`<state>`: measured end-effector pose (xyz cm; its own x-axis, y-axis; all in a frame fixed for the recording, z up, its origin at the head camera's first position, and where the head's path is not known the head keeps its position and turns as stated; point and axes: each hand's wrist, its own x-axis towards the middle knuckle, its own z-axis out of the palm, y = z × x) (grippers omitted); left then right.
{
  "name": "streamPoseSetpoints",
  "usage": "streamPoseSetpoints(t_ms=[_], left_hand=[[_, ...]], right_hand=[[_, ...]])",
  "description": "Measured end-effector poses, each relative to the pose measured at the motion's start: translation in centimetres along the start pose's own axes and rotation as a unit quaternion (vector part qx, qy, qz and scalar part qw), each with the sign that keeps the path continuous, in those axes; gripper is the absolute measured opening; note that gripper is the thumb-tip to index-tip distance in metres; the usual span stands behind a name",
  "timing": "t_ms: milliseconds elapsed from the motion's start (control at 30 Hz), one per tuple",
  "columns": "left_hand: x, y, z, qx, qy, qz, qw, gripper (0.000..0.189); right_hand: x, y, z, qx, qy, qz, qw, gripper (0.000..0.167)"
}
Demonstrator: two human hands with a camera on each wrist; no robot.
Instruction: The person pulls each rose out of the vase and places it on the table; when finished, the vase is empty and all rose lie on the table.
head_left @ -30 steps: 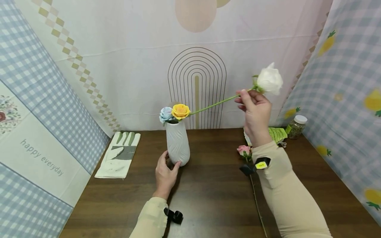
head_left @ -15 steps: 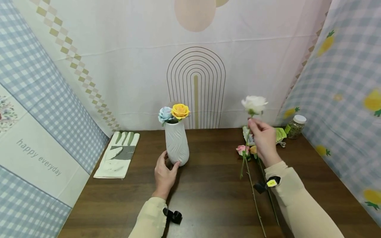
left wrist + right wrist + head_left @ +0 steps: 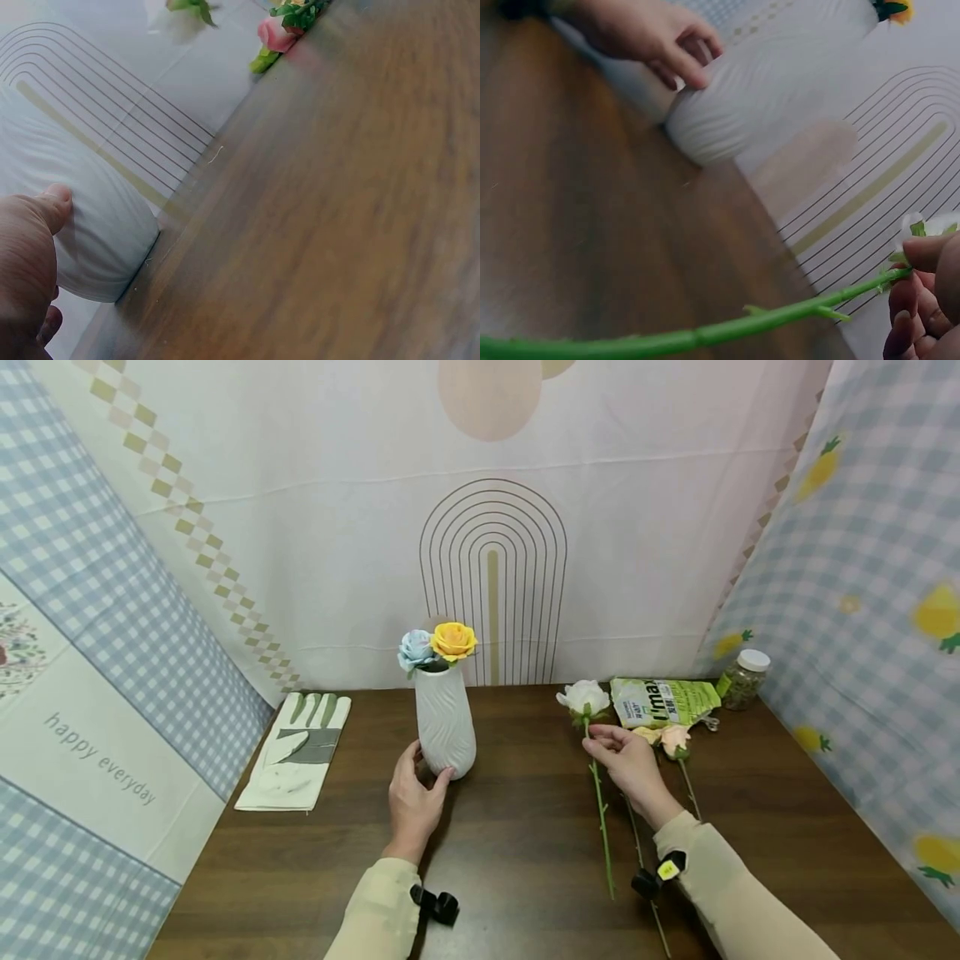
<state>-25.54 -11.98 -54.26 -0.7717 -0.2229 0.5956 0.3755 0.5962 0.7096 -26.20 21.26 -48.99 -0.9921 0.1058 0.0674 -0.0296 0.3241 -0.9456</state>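
Note:
A white ribbed vase point(image 3: 446, 727) stands upright on the wooden table, with a light-blue rose point(image 3: 416, 649) and a yellow rose point(image 3: 454, 642) at its mouth. Thumb and fingers of my left hand point(image 3: 417, 803) grip the vase low down, near its base. To the right, my right hand point(image 3: 633, 770) pinches a white rose point(image 3: 584, 697) by its green stem, just below the bloom. The stem point(image 3: 765, 322) runs toward me, low over the table. Close beside that hand lies a peach rose point(image 3: 676, 740). A pink rose point(image 3: 276, 34) shows in the left wrist view.
Behind the right hand lie a green-and-white packet point(image 3: 660, 702), a small metal object point(image 3: 709, 722) and a white-lidded jar point(image 3: 743, 680). A flat white-and-grey glove point(image 3: 298, 753) rests at the left. Printed cloth hangs along the back and both sides.
My right hand has brought the white rose down from high on the right, its stem swinging from pointing at the vase to pointing toward me. The left hand and vase have stayed put.

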Motion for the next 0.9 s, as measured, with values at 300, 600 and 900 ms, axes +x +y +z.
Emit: streamPoseSetpoints(t_ms=[300,600,900], left_hand=[[0.0,0.1,0.0,-0.004,0.014,0.018,0.9997,0.065],[0.0,-0.1,0.1,-0.001,0.012,0.018,0.9998,0.065],[-0.1,0.0,0.1,-0.002,0.013,0.015,0.9998,0.067]], right_hand=[[-1.4,3.1,0.1,-0.122,0.014,-0.048,0.9913,0.021],[-2.2,4.5,-0.2,-0.161,0.011,-0.042,0.9860,0.018],[-2.1,4.9,-0.4,-0.185,-0.001,-0.050,0.9815,0.016]])
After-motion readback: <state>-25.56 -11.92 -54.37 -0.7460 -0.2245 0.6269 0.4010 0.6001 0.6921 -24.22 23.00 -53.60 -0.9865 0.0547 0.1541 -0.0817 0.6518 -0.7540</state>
